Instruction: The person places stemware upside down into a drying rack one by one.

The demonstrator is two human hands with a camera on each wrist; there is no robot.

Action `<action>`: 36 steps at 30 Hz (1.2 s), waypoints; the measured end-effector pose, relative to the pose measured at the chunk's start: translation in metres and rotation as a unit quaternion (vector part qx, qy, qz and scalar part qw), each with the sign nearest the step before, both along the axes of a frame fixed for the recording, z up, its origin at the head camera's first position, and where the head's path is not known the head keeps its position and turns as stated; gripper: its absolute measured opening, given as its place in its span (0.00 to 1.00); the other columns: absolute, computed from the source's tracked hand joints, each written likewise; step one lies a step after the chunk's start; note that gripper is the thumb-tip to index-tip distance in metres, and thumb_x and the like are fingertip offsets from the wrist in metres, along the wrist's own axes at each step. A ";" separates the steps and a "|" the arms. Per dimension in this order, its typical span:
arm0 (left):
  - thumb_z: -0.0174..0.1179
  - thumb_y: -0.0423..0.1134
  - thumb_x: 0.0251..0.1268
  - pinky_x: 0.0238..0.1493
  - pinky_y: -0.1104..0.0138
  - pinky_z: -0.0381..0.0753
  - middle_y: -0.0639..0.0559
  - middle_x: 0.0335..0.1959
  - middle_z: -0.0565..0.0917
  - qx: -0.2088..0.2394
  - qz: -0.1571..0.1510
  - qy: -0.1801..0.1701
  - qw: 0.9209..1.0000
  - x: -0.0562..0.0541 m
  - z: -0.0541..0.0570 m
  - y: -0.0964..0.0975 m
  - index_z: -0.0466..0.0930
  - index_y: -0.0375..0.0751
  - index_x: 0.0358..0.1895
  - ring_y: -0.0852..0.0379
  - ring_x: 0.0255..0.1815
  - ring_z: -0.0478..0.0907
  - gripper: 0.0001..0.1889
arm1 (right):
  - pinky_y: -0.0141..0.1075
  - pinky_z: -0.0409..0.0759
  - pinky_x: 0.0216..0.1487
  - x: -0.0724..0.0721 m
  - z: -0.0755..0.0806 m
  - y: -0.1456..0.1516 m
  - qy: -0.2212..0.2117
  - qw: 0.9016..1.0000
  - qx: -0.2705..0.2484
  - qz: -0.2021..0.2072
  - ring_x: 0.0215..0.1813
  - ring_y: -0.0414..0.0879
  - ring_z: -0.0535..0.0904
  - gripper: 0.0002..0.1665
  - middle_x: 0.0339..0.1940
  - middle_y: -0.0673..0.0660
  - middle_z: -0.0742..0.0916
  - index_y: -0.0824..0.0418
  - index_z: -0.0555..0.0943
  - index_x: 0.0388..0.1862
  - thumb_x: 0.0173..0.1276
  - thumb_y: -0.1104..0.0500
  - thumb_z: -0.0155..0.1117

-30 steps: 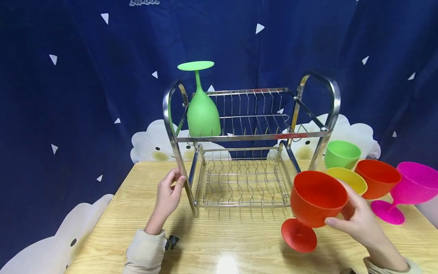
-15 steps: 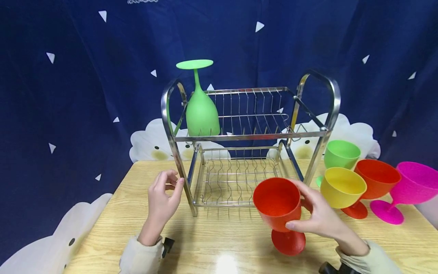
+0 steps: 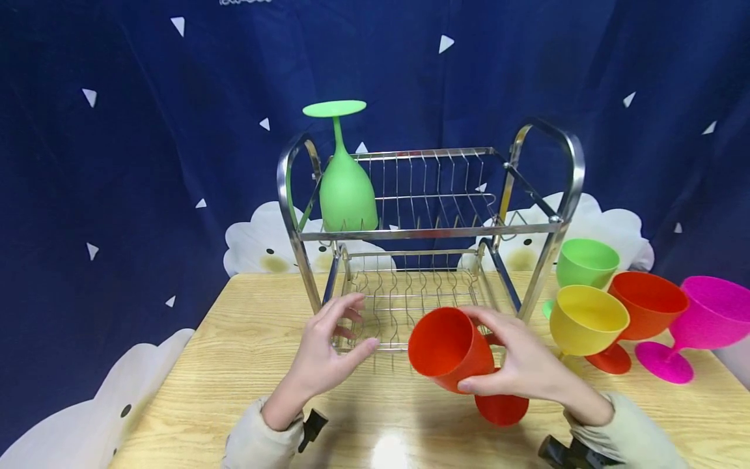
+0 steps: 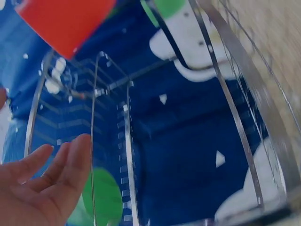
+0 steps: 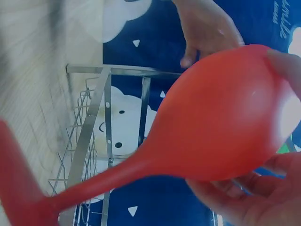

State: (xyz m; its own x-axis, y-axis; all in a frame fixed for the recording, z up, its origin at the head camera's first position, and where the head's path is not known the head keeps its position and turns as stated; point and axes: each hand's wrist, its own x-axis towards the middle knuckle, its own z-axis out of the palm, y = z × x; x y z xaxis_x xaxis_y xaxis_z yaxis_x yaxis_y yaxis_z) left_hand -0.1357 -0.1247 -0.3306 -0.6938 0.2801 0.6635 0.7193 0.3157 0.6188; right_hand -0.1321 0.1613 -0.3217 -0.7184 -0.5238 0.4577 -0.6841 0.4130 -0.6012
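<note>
My right hand (image 3: 521, 365) grips a red goblet (image 3: 451, 348) around its bowl. The goblet tilts, its mouth facing up and left and its foot to the lower right, in front of the rack's lower tier. In the right wrist view the goblet's bowl (image 5: 216, 117) and stem fill the middle. My left hand (image 3: 325, 352) is just left of the goblet, fingers loosely bent and apart from it, with nothing held. Behind both hands stands a two-tier metal dish rack (image 3: 430, 233). On its top tier, at the left, a green goblet (image 3: 348, 192) sits upside down.
To the right of the rack, upright goblets stand on the wooden table (image 3: 217, 345): green (image 3: 586, 264), yellow (image 3: 588, 322), orange-red (image 3: 647, 306) and magenta (image 3: 715, 316). A dark blue curtain (image 3: 117, 163) with white shapes hangs behind.
My right hand has carried the red goblet left, away from the yellow goblet, and tilted it. My left hand has let go of the rack's left post and moved right toward the goblet.
</note>
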 end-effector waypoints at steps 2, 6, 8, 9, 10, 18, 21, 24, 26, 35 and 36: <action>0.66 0.37 0.47 0.33 0.68 0.81 0.48 0.47 0.76 -0.017 -0.029 -0.038 0.999 0.000 0.001 0.008 0.68 0.40 0.59 0.53 0.42 0.74 0.31 | 0.32 0.81 0.34 0.000 0.001 -0.004 0.015 1.000 0.024 -0.008 0.44 0.43 0.75 0.45 0.48 0.51 0.80 0.60 0.71 0.57 0.40 0.48 0.78; 0.67 0.42 0.46 0.36 0.68 0.81 0.49 0.54 0.72 -0.057 -0.057 -0.089 0.993 0.002 0.003 0.025 0.63 0.45 0.64 0.53 0.47 0.73 0.37 | 0.31 0.79 0.32 0.001 0.003 -0.011 0.049 0.997 0.057 -0.017 0.43 0.42 0.75 0.45 0.48 0.51 0.80 0.60 0.71 0.56 0.39 0.45 0.77; 0.68 0.44 0.46 0.35 0.68 0.81 0.50 0.55 0.71 -0.072 -0.055 -0.106 0.990 0.002 0.004 0.031 0.62 0.47 0.65 0.54 0.46 0.73 0.39 | 0.29 0.79 0.32 0.002 0.003 -0.014 0.061 0.995 0.071 -0.026 0.43 0.43 0.75 0.45 0.48 0.51 0.80 0.60 0.71 0.56 0.38 0.46 0.78; 0.68 0.45 0.46 0.34 0.68 0.81 0.50 0.55 0.71 -0.078 -0.055 -0.114 0.989 0.002 0.004 0.035 0.61 0.47 0.65 0.54 0.46 0.73 0.39 | 0.29 0.79 0.32 0.003 0.003 -0.015 0.067 0.994 0.079 -0.032 0.44 0.44 0.75 0.46 0.48 0.51 0.80 0.61 0.71 0.56 0.37 0.46 0.78; 0.68 0.46 0.45 0.33 0.68 0.81 0.50 0.54 0.71 -0.084 -0.054 -0.121 0.988 0.002 0.004 0.037 0.61 0.48 0.65 0.54 0.45 0.74 0.40 | 0.29 0.79 0.32 0.003 0.003 -0.017 0.070 0.993 0.085 -0.037 0.44 0.44 0.75 0.46 0.47 0.52 0.80 0.61 0.72 0.56 0.36 0.47 0.78; 0.66 0.54 0.46 0.27 0.74 0.79 0.52 0.50 0.73 -0.116 -0.029 -0.167 0.979 0.004 0.000 0.052 0.66 0.46 0.62 0.55 0.42 0.75 0.37 | 0.41 0.80 0.35 0.005 0.002 -0.027 0.114 0.978 0.150 -0.085 0.48 0.50 0.74 0.46 0.47 0.54 0.80 0.61 0.73 0.53 0.33 0.46 0.78; 0.66 0.54 0.46 0.27 0.74 0.79 0.52 0.49 0.74 -0.121 -0.022 -0.162 0.979 0.004 -0.001 0.055 0.68 0.45 0.59 0.55 0.41 0.75 0.35 | 0.41 0.80 0.35 0.005 0.001 -0.029 0.132 0.976 0.153 -0.083 0.47 0.49 0.74 0.45 0.46 0.54 0.80 0.61 0.74 0.52 0.32 0.46 0.78; 0.67 0.53 0.45 0.27 0.74 0.79 0.52 0.49 0.75 -0.122 -0.018 -0.153 0.980 0.004 0.000 0.056 0.69 0.43 0.58 0.54 0.39 0.76 0.34 | 0.42 0.80 0.37 0.005 0.000 -0.031 0.143 0.975 0.153 -0.081 0.47 0.48 0.73 0.45 0.46 0.54 0.80 0.61 0.74 0.52 0.32 0.46 0.78; 0.67 0.51 0.46 0.26 0.74 0.79 0.51 0.48 0.76 -0.114 -0.020 -0.149 0.982 0.003 -0.001 0.056 0.70 0.42 0.56 0.53 0.39 0.76 0.33 | 0.44 0.79 0.39 0.005 0.000 -0.031 0.143 0.974 0.154 -0.080 0.48 0.49 0.73 0.46 0.47 0.55 0.79 0.61 0.73 0.53 0.33 0.46 0.78; 0.67 0.47 0.46 0.27 0.74 0.79 0.53 0.46 0.76 -0.064 -0.037 -0.170 0.983 0.004 -0.003 0.047 0.70 0.41 0.55 0.53 0.39 0.76 0.31 | 0.57 0.75 0.46 0.007 0.009 -0.011 0.094 0.981 0.144 -0.087 0.56 0.55 0.69 0.54 0.55 0.58 0.76 0.60 0.68 0.61 0.39 0.31 0.69; 0.68 0.47 0.46 0.28 0.73 0.80 0.54 0.46 0.76 -0.058 -0.039 -0.176 0.982 0.004 -0.003 0.046 0.70 0.42 0.56 0.53 0.39 0.76 0.31 | 0.57 0.74 0.47 0.007 0.010 -0.007 0.093 0.981 0.141 -0.090 0.56 0.55 0.68 0.54 0.56 0.58 0.76 0.60 0.68 0.61 0.39 0.32 0.70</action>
